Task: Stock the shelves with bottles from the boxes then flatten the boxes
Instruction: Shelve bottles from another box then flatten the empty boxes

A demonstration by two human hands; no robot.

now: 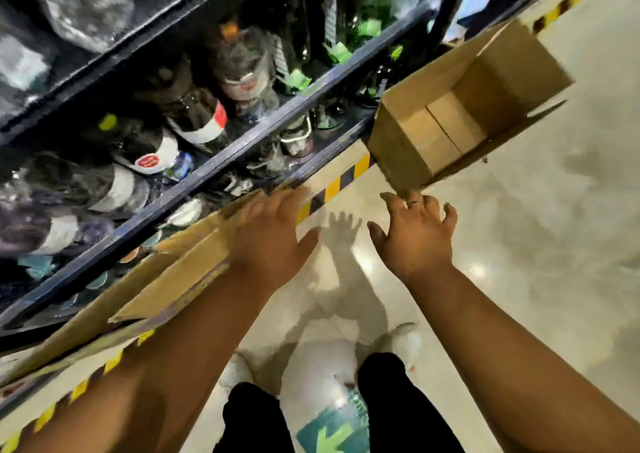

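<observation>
1. Head view, looking down: an open box (446, 130) stands on the floor (519, 244) at the foot of the shelf (242, 144), touching its lowest front edge. Its mouth faces up towards the camera, and the inside holds no bottles.
2. The box's long axis runs along the shelf front, from its near corner away towards the far end of the shelf. One flap stands out at the far end.
3. A flat box (180, 269) leans against the lower front edge of the shelf, its long axis also along that edge.
4. The left hand (273, 234) lies on the flat box's upper end, fingers straight and pressed to the card; it is blurred.
5. The right hand (415, 238) is spread, fingers apart and holding nothing. Its fingertips are at the open box's near corner; whether they touch it I cannot tell. One finger wears a ring (414, 203).
6. Bottles (197, 120) lie on the shelf levels. One has a red and white label, another a red badge on white, and some carry green tags; no writing can be read.
7. Yellow and black tape (332, 189) lines the floor along the shelf foot. A sticker (332, 435) near the feet shows a green arrow.
</observation>
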